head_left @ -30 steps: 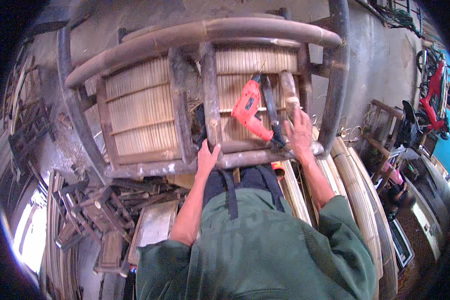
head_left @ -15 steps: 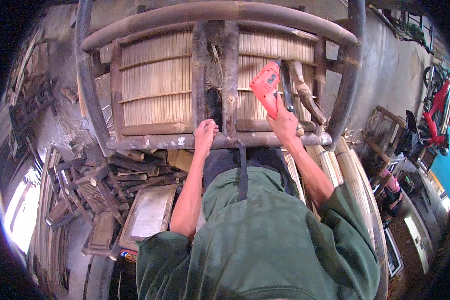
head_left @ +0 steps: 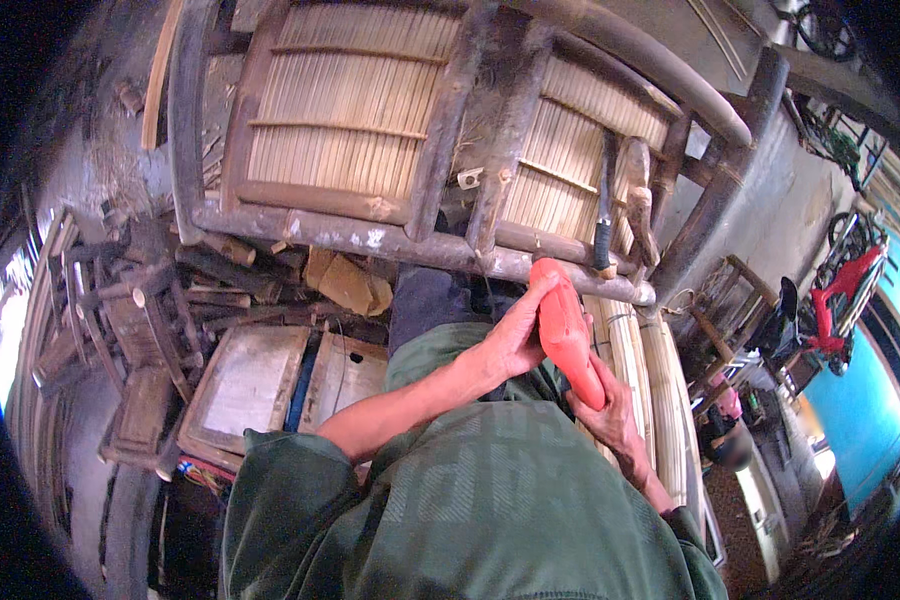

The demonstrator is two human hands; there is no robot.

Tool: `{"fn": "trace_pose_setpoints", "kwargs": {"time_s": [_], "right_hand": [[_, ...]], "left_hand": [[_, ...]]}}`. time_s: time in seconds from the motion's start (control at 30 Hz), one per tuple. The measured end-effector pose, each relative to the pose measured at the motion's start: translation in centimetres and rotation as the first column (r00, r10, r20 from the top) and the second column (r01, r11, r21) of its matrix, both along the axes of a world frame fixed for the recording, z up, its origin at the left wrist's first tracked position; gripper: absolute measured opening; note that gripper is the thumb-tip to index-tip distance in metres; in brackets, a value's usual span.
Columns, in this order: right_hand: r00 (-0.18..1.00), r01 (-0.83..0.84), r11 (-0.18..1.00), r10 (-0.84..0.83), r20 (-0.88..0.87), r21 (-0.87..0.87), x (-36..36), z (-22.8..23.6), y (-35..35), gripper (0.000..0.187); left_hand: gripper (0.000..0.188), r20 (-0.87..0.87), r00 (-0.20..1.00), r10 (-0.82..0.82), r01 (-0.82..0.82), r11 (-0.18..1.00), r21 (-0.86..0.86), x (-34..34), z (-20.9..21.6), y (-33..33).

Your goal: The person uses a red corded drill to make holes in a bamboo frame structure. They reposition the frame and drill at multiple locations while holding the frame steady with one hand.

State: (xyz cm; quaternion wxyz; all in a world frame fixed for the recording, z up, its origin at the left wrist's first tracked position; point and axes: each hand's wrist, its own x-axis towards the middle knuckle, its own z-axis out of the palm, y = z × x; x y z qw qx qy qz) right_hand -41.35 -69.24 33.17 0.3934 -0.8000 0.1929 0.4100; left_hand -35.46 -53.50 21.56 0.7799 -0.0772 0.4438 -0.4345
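Close in front of my body, both hands are on a red power drill [head_left: 568, 335]. My left hand [head_left: 515, 340] is wrapped round its upper end, thumb along the top. Lower down, my right hand [head_left: 610, 405] holds the other end, its fingers partly hidden behind the tool. Just beyond stands a dark bamboo frame [head_left: 370, 238] with slatted panels [head_left: 345, 100]. On its right panel lie a long knife [head_left: 603, 215] with a black handle and a crooked piece of wood [head_left: 639, 200]. The drill's tip is not clearly visible.
Cut bamboo pieces and a tan block [head_left: 345, 283] lie to the left, near pale framed panels [head_left: 250, 375] and a small bamboo chair [head_left: 140, 400]. Long bamboo poles [head_left: 665, 390] run along my right. Farther right are a red motorcycle [head_left: 835, 300] and a person [head_left: 730, 430].
My right hand has drawn the drill back from over the panel toward my body. My left hand has left the frame and taken hold of the drill. The view has turned.
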Motion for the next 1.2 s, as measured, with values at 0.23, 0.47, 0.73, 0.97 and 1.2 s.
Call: {"fn": "trace_pose_setpoints", "kwargs": {"time_s": [0.23,0.47,0.73,0.97,1.2], "right_hand": [[0.981,-0.166,0.984,0.171,-0.088,0.059,1.1,-0.1,-0.2,0.074],[0.935,-0.348,0.938,0.346,0.071,0.010,1.1,-2.6,0.2,0.081],[0.979,-0.192,0.980,0.187,0.083,0.055,0.8,-3.4,1.8,0.074],[0.962,-0.272,0.962,0.271,-0.032,-0.012,2.7,-3.2,2.3,0.047],[0.938,-0.317,0.948,0.312,-0.152,-0.014,4.3,-3.4,2.6,0.047]], "left_hand": [[0.048,-0.052,0.997,0.058,-0.049,0.985,0.168,-4.1,-1.5,-0.6],[0.051,-0.065,0.996,0.054,-0.031,0.949,0.314,-6.3,-1.7,-0.8],[0.044,0.041,0.998,0.041,-0.052,0.943,0.330,-5.6,-1.4,0.4],[0.045,0.031,0.992,0.121,-0.124,0.919,0.374,-6.4,-2.4,0.2],[0.045,0.025,0.988,0.150,-0.148,0.917,0.371,-5.8,-2.5,0.3]]}}
